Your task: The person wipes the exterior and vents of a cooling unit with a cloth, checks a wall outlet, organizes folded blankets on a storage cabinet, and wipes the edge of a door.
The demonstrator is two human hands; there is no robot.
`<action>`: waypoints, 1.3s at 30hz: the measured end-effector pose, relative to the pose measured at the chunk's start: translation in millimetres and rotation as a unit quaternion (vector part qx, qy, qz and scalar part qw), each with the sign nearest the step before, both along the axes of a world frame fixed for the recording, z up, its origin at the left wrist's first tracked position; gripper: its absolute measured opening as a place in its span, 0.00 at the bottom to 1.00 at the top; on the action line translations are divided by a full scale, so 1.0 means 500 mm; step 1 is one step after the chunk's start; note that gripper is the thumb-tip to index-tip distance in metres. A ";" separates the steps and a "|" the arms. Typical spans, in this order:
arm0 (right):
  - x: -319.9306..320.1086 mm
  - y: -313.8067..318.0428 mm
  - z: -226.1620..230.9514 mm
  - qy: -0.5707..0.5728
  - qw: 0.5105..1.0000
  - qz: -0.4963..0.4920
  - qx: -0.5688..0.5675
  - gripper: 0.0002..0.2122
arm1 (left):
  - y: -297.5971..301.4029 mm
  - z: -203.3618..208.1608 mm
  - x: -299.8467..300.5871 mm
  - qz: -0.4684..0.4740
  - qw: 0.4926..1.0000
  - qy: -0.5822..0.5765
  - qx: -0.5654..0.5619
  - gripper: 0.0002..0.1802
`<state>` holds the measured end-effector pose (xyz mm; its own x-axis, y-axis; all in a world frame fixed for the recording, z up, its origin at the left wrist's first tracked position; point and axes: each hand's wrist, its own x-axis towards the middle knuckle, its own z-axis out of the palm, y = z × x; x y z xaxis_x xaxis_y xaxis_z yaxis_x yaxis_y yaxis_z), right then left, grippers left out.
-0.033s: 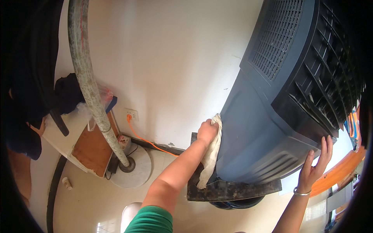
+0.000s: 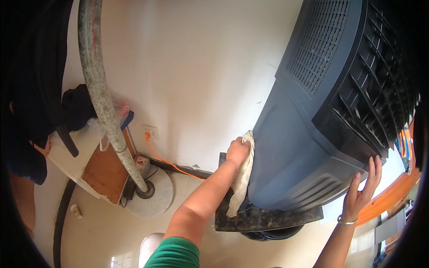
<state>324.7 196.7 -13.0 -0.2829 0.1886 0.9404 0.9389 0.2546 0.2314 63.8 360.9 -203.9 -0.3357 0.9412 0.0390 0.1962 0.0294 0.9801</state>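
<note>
A tall grey-blue air cooler [image 2: 286,152] with a black louvred front [image 2: 375,76] stands on the right. My left hand [image 2: 238,151] is closed on a cream cloth [image 2: 241,185] at the cooler's back lower edge, beside the wall. The cloth hangs down along that edge to a dark, stained board [image 2: 272,221] under the cooler. My right hand [image 2: 363,192], with a bracelet on its wrist, is raised at the cooler's front. Its fingers are stretched out, the tips by the lower edge of the black louvred part.
A mottled pole [image 2: 105,102] rises from a round pale base [image 2: 156,196] on the left. An orange cord [image 2: 167,166] runs from a wall socket [image 2: 150,131] along the floor. Beside the pole are a wooden-sided box [image 2: 107,172] and a paper cup [image 2: 76,211].
</note>
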 end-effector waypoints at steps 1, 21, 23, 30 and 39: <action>0.003 0.001 0.000 -0.001 1.000 0.003 -0.008 0.17 | -0.003 -0.015 0.006 -0.021 1.000 -0.008 0.008 0.22; -0.019 -0.008 -0.006 0.037 0.999 -0.015 -0.009 0.21 | -0.181 0.198 0.003 -0.233 0.878 -0.091 0.408 0.19; -0.022 -0.009 -0.005 0.041 0.999 -0.007 -0.006 0.21 | -0.165 0.203 0.000 -0.191 0.890 -0.100 0.402 0.20; -0.026 -0.017 0.004 0.051 0.998 -0.016 -0.024 0.22 | 0.038 0.392 -0.034 -0.195 0.875 -0.331 0.294 0.24; -0.032 -0.012 -0.005 0.068 0.997 -0.008 -0.031 0.23 | -0.110 0.389 -0.009 -0.172 0.884 -0.060 0.430 0.17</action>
